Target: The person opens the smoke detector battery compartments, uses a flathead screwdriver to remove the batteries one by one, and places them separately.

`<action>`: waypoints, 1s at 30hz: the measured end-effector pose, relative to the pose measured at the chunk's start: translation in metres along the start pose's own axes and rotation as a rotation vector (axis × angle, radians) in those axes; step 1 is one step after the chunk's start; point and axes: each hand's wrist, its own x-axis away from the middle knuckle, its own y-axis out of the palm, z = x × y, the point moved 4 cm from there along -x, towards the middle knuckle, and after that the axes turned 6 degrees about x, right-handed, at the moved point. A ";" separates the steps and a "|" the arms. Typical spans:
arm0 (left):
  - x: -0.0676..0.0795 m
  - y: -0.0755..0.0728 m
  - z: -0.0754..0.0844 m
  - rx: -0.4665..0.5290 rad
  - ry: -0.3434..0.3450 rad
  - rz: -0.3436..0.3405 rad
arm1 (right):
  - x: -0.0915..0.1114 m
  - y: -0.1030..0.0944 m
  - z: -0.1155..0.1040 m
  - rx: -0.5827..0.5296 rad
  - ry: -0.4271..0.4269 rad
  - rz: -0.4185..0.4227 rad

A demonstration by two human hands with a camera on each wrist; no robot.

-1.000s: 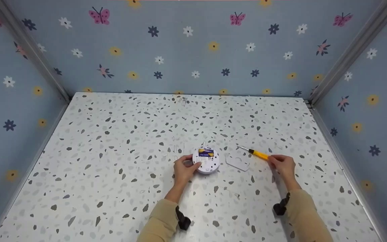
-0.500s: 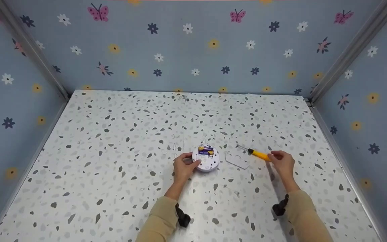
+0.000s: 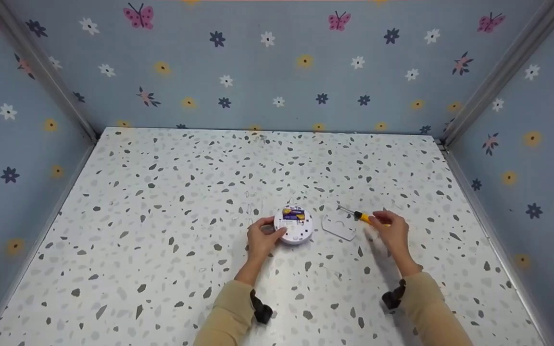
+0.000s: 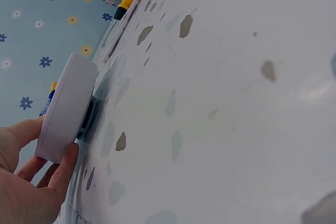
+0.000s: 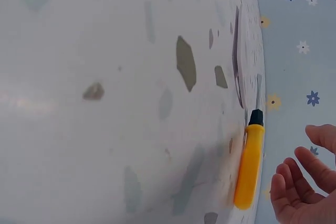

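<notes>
My left hand [image 3: 261, 240] grips a white round battery-powered device [image 3: 297, 234] by its left edge, thumb on its upper face and fingers around the side. Two purple-and-yellow batteries [image 3: 294, 214] show in its uncovered compartment. In the left wrist view the device [image 4: 68, 106] is seen edge-on, with a dark part beneath it. A screwdriver with a yellow handle [image 5: 249, 166] lies on the table, its metal shaft pointing away to the left. Above the handle hovers my right hand [image 3: 392, 230], fingers spread and loosely bent, apart from it in the right wrist view.
Between the device and the screwdriver lies a flat white cover [image 3: 338, 228] with a cut straight edge. The speckled white table [image 3: 161, 269] is bounded by blue flowered panels [image 3: 277, 72] at the back and both sides.
My right hand has let go of the screwdriver's handle and shifted left over it. The screwdriver now lies still; my left hand keeps its grip on the device.
</notes>
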 end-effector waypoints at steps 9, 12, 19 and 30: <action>0.000 -0.002 0.000 0.035 0.002 -0.007 | 0.007 0.017 -0.022 -0.047 -0.127 0.007; 0.000 -0.002 0.000 0.040 0.013 -0.016 | 0.009 0.023 -0.029 -0.066 -0.149 -0.019; 0.000 -0.002 0.001 0.043 0.010 -0.028 | 0.011 0.039 -0.046 -0.069 -0.171 -0.056; 0.001 -0.001 0.001 0.048 0.003 -0.011 | 0.014 0.065 -0.071 -0.093 -0.219 -0.096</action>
